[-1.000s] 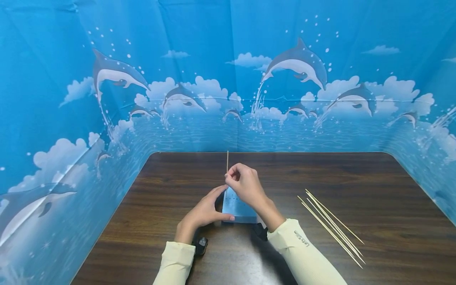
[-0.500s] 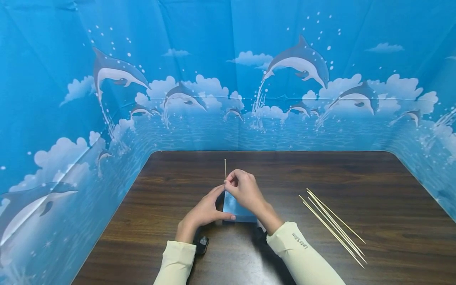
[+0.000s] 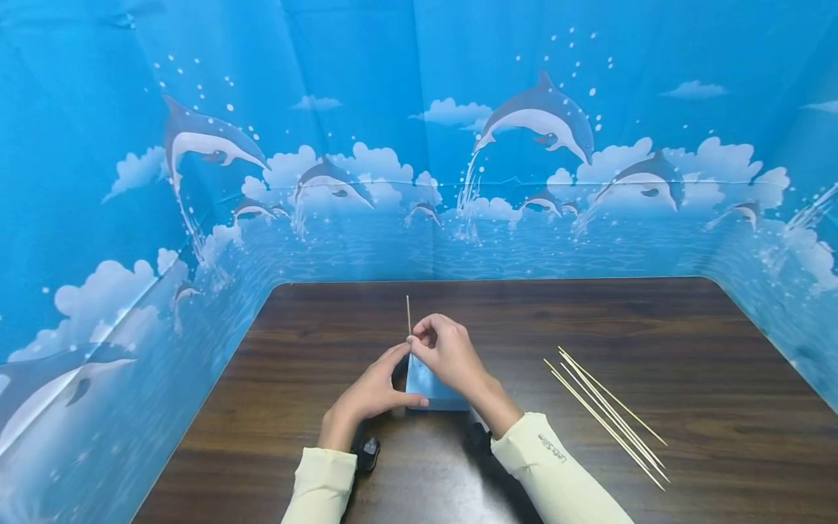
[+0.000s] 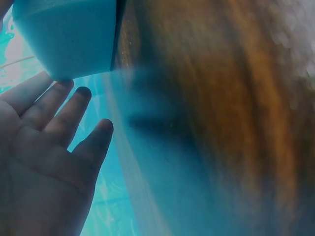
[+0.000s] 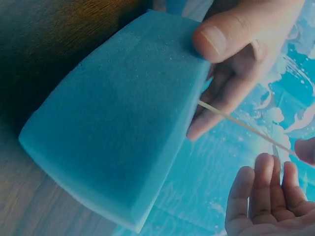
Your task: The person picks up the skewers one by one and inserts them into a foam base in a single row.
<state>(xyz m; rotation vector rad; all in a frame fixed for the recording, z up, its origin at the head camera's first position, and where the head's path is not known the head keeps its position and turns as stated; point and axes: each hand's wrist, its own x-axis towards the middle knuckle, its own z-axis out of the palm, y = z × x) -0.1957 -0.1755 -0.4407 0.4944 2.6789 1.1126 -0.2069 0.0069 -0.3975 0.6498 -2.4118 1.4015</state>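
One thin stick [image 3: 409, 314] stands near upright at the blue block's [image 3: 433, 384] far-left corner. I've got the right hand [image 3: 452, 355] pinching it, thumb to finger; left hand [image 3: 372, 389] spread, fingers fairly straight, thumb on the block's near face.

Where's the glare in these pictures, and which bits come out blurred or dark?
Head view: pale glare on the table at bottom middle; left wrist view: table badly blurred, left hand dim; right wrist view: table dark at left, blue block dim but its surface grain visible.
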